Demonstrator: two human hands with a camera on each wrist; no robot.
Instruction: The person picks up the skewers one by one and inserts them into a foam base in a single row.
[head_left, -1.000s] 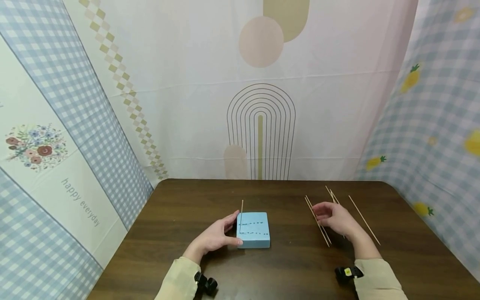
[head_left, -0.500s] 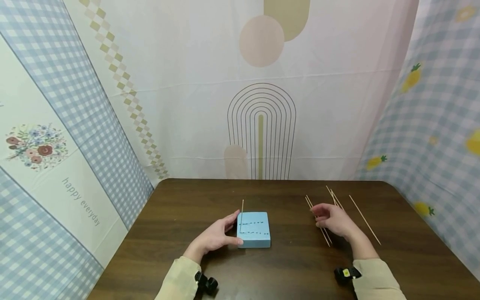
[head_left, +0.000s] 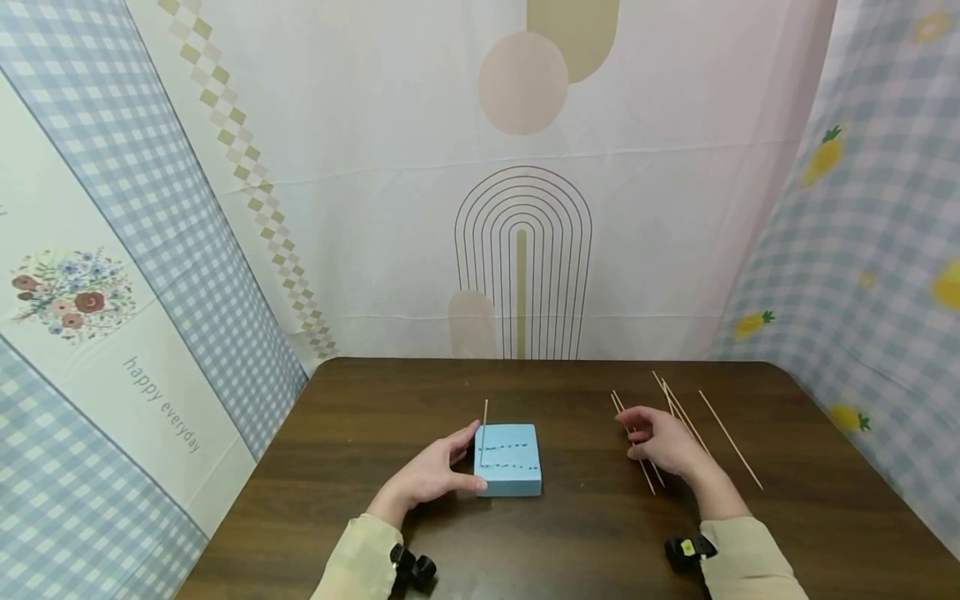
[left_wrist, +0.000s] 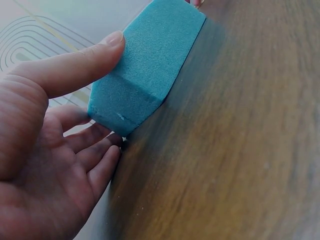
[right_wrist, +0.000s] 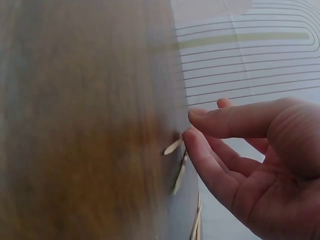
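A light blue foam block [head_left: 517, 457] with rows of dark marks lies on the table; one thin wooden stick [head_left: 485, 412] stands upright near its left edge. My left hand [head_left: 429, 475] grips the block's left side, the thumb on the near face and the fingers behind, as the left wrist view shows on the block [left_wrist: 150, 55]. On the right, my right hand [head_left: 671, 442] is over two loose sticks [head_left: 647, 477]. Its fingers are bent with a gap between thumb and index; in the right wrist view the index fingertip touches a stick [right_wrist: 173, 146].
Several more sticks [head_left: 686, 417] lie crossed behind and beside the right hand, and a single stick [head_left: 731, 440] lies farther right. The brown table [head_left: 585, 542] reaches back to a patterned cloth [head_left: 390, 250]. Checked cloths hang at both sides.
My right hand has moved slightly left over the two sticks, whose near ends have spread apart. The left hand and block have stayed in place.
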